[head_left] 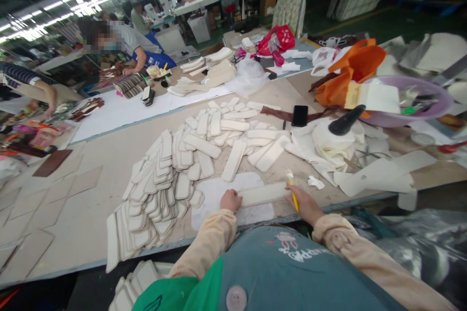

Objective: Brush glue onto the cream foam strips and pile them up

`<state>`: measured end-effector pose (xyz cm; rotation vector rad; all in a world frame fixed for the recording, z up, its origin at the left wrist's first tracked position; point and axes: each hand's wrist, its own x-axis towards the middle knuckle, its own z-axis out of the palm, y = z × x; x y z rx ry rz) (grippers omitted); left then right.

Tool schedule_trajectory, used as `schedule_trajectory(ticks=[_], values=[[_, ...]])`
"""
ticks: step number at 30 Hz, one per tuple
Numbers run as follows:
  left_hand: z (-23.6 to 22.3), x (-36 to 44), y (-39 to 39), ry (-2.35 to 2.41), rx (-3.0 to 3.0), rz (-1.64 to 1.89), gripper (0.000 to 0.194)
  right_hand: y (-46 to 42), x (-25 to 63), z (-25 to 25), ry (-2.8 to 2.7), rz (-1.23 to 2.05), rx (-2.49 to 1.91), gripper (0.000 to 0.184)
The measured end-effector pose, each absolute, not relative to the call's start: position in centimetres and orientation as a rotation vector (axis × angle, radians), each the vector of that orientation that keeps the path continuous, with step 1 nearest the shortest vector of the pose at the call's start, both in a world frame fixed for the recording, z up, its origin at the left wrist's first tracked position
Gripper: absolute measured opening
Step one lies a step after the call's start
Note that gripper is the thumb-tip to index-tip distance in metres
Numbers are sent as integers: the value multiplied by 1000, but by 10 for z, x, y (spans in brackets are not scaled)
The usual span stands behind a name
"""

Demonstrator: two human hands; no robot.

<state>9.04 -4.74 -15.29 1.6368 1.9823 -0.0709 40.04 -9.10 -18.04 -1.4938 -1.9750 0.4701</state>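
A long off-white strip with rounded ends lies on white paper sheets at the table's near edge. My left hand is closed on the strip's left end. At the other end, my right hand grips a small yellow-handled brush, its pale tip pointing away from me. The fingers of that hand also seem to touch the strip. Beyond and to the left spreads a large heap of similar strips, partly stacked in overlapping rows. A crumpled white scrap sits right of the brush.
To the right stand a white container with a black-handled tool, a purple basin and an orange bag. A black phone lies behind the strips. Flat brown pieces cover the left side. Co-workers stand across the table.
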Motion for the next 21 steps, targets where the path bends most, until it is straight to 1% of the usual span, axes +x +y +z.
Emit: schedule_trajectory(ticks=[2, 4, 10, 14, 17, 19, 21], values=[[-154, 92, -49, 1953, 1658, -35, 33, -92, 402, -181, -1984, 459, -1497, 30], [-155, 93, -49, 1930, 1662, -5, 36, -94, 405, -182, -1991, 450, -1502, 30], [-152, 99, -48, 1938, 1599, 136, 26, -99, 412, -179, -1971, 480, -1534, 30], [-140, 107, -50, 1881, 1513, 288, 13, -99, 410, -164, -1878, 545, -1513, 28], [-111, 111, -46, 1749, 1431, 436, 10, -89, 402, -139, -1771, 639, -1449, 30], [-79, 113, -40, 1537, 1289, 668, 16, -77, 391, -116, -1709, 752, -1365, 32], [-40, 115, -30, 1281, 1107, 901, 25, -63, 376, -91, -1629, 912, -1244, 33]])
